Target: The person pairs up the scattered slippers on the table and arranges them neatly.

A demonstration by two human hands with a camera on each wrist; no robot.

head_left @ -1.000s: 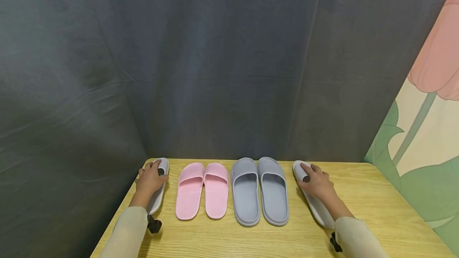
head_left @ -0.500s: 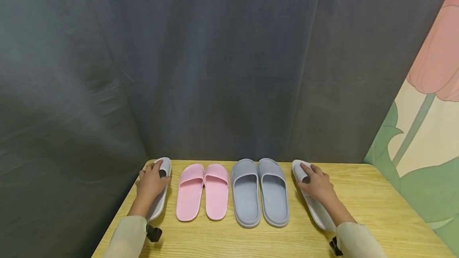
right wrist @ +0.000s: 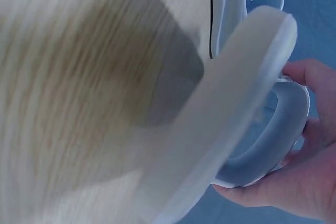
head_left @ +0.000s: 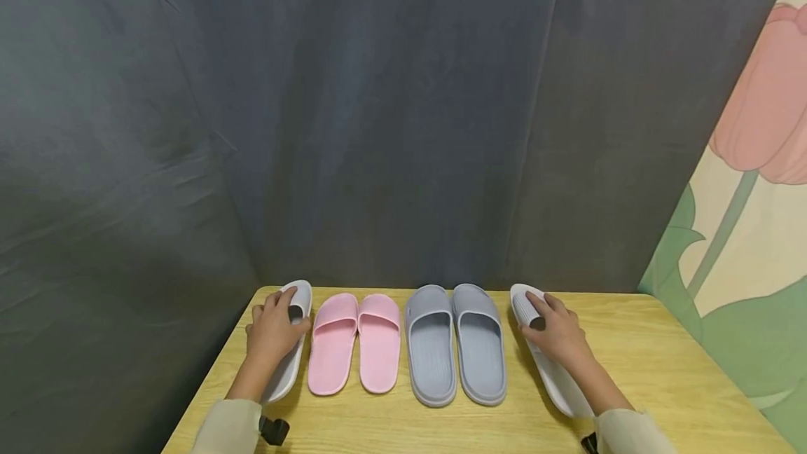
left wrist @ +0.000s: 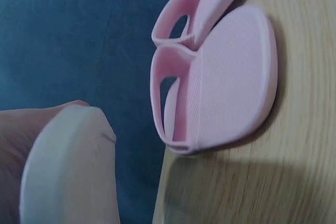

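Note:
At the left end of the row, my left hand [head_left: 274,331] grips a white slide slipper [head_left: 290,370] by its strap, fingers over the top and thumb on the right side. The left wrist view catches that white slipper [left wrist: 79,171] close up beside a pink slipper [left wrist: 231,82]. On the right, my right hand [head_left: 560,335] holds another white slipper [head_left: 561,387] by its strap. In the right wrist view this white slipper [right wrist: 210,124] is tilted, its shadow on the wood beside it, and the hand [right wrist: 310,171] curls around the strap.
Between the hands lie two pink slippers [head_left: 380,363] and two larger grey slippers [head_left: 432,356], toes toward the back. All are on a wooden table [head_left: 378,426]. A dark curtain [head_left: 391,125] hangs behind its back edge; a flower-painted wall [head_left: 763,244] stands at right.
My left hand has shifted the white slipper to the right, nearer the pink pair. My right hand and its slipper have moved slightly left. The view has tilted a little.

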